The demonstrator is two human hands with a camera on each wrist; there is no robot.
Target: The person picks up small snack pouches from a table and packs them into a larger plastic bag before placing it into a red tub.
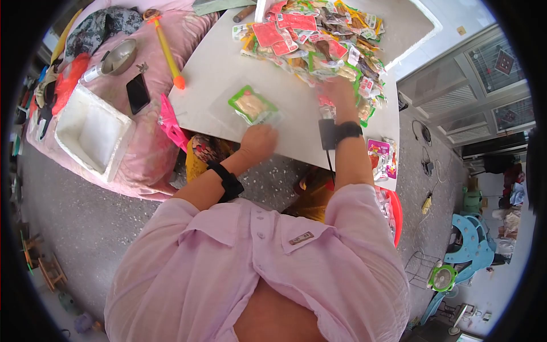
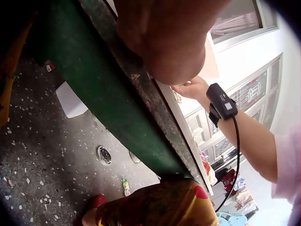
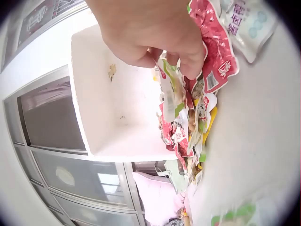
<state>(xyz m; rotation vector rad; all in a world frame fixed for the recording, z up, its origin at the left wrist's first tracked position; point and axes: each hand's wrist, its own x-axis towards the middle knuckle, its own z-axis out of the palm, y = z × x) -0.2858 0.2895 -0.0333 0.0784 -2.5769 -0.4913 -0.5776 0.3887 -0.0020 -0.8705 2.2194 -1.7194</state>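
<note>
My right hand point(image 1: 340, 94) reaches into the near side of a heap of sealed snack packets point(image 1: 302, 34) on the table. In the right wrist view its fingers curl down and pinch a clear packet with green print point(image 3: 173, 89); a red packet point(image 3: 218, 52) lies against the fingers. My left hand point(image 1: 259, 142), loosely curled, rests at the near table edge, just below a lone green-bordered packet point(image 1: 250, 105) lying flat. Its fingertips are hidden in the left wrist view, where the hand point(image 2: 164, 42) shows from behind at the table rim.
A white foam box point(image 3: 122, 103) stands behind the heap. Purple packets point(image 1: 380, 157) lie at the right table edge, above a red basin point(image 1: 396, 216). On the pink-covered bed to the left are another foam box point(image 1: 94, 134), a phone point(image 1: 137, 93) and a metal pan point(image 1: 119, 57).
</note>
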